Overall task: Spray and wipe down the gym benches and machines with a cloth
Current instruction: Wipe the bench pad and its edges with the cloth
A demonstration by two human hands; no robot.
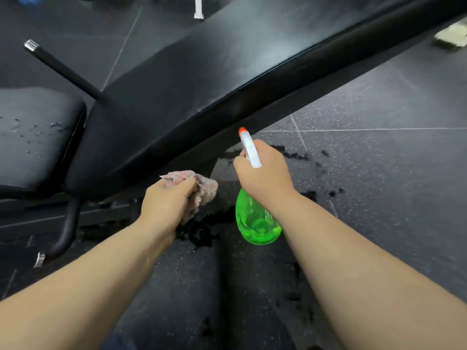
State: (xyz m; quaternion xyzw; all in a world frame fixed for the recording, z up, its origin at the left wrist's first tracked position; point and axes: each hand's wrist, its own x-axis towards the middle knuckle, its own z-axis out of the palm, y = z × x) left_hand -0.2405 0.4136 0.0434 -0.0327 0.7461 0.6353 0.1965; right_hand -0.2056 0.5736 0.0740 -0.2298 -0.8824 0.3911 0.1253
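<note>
A long black padded bench back [207, 72] runs diagonally from lower left to upper right. Beside it on the left is the black seat pad [35, 137], dotted with spray droplets. My left hand [166, 203] grips a bunched pinkish cloth [204, 188] just below the near edge of the bench back. My right hand [262, 173] holds a green spray bottle [255, 223] by its white trigger head, and the orange nozzle [242, 130] points up toward the pad's edge.
Dark speckled rubber floor tiles [379, 173] with wet patches lie under and right of the bench. A black bar with a chrome end [60, 68] sticks out at upper left. The bench's curved black leg [67, 228] stands at lower left. A pale object [451, 37] lies at far right.
</note>
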